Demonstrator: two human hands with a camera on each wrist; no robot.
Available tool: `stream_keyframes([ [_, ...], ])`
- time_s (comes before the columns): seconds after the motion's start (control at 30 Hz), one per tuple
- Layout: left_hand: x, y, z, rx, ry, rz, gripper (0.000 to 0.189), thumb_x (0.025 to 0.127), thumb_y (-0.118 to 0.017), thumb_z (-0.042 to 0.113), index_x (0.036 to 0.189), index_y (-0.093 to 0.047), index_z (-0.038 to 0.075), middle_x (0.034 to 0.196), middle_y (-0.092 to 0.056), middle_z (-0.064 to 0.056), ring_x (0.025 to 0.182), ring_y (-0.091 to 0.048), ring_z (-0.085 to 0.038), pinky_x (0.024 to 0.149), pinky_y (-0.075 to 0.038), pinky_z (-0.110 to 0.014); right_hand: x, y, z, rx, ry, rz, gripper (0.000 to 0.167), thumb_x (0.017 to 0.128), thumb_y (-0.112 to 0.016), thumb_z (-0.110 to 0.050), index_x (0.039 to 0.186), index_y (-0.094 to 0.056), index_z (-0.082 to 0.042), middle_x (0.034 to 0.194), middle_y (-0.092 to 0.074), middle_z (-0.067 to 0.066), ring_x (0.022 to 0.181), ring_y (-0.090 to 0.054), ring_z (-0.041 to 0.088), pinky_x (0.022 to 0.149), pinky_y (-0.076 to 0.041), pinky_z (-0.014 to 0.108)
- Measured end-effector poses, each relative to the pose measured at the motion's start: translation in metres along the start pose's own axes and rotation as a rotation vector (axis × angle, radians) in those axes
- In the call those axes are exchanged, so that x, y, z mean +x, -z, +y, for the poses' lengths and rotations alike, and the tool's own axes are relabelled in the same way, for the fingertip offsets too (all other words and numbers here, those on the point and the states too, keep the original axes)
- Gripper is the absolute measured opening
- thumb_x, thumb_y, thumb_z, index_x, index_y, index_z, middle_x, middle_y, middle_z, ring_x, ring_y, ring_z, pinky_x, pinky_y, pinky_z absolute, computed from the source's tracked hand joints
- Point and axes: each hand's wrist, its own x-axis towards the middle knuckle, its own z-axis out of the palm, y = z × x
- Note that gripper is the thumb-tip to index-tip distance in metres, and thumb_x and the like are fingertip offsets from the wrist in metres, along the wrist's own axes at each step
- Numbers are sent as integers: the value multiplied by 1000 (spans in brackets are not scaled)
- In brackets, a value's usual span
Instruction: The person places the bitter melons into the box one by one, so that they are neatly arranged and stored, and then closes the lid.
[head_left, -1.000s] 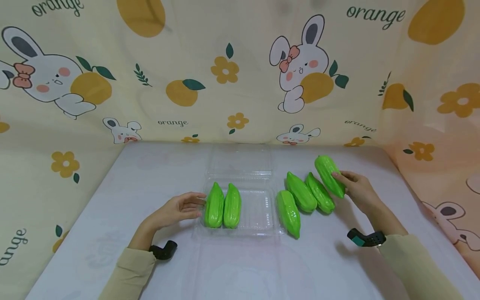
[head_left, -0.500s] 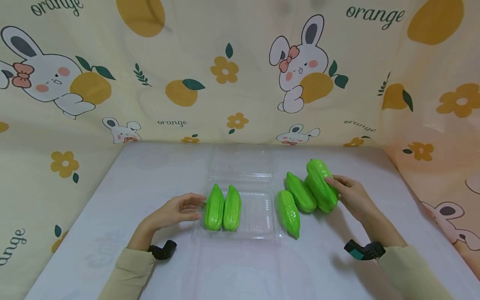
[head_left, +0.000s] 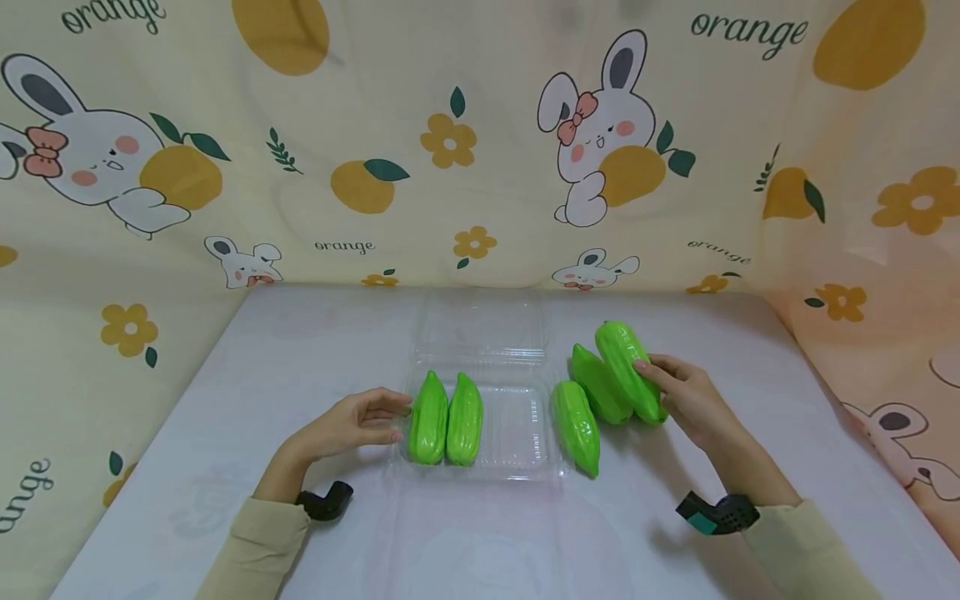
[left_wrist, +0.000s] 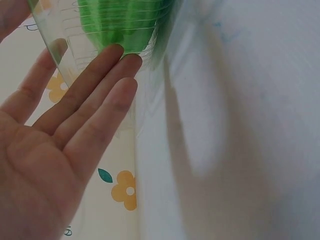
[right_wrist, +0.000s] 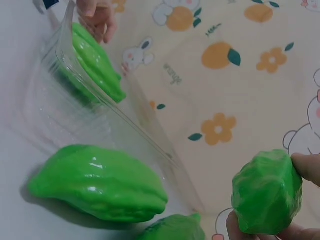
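Note:
My right hand [head_left: 688, 398] pinches a green ridged gourd [head_left: 628, 367] between thumb and fingers. The gourd is held raised in the right wrist view, its end [right_wrist: 267, 192] facing the camera. Below it, a second gourd [head_left: 597, 385] and a third one [head_left: 576, 427] lie on the table, right of a clear plastic clamshell box [head_left: 517, 477]. The held gourd covers part of the pile. Two gourds, a left one [head_left: 428, 421] and a right one [head_left: 465, 421], lie side by side inside the box. My left hand [head_left: 352, 427] has its fingers extended at the box's left wall.
The box's clear lid [head_left: 480, 325] lies folded back behind its base. A white-covered table [head_left: 315, 333] extends around it. A patterned cloth [head_left: 450, 200] hangs at the back and sides. Each wrist wears a black device, such as the left one [head_left: 327, 502].
My right hand has moved left with the held gourd, over the others beside the box. The box base and its two gourds have shifted slightly toward me. My left hand stays nearly still.

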Motion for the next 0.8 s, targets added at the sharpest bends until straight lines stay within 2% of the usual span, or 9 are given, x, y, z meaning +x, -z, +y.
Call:
stream_keyframes([
  [0.2, 0, 0, 0, 3, -4, 1, 55, 89, -69, 20, 134, -48, -5, 138, -51, -27, 130, -48, -44, 109, -44, -47, -1, -6, -2, -19, -18, -6, 70, 100, -48, -42, 148, -27, 4, 122, -45, -9, 97, -49, -8, 82, -50, 10],
  [0.4, 0, 1, -1, -1, -5, 0, 55, 89, -69, 20, 134, -48, -4, 138, -51, -27, 130, -48, -44, 109, -44, -48, -2, -12, -2, -3, -13, -19, 68, 100, -48, -40, 147, -28, 4, 122, -45, -7, 98, -50, -6, 83, -50, 11],
  [0.8, 0, 1, -1, 2, 0, 2, 55, 89, -69, 20, 134, -48, -4, 139, -51, -27, 131, -48, -44, 110, -43, -50, -7, -24, -2, 109, -9, -88, 67, 101, -49, -33, 147, -23, 8, 125, -43, -1, 98, -53, -4, 84, -52, 14],
])
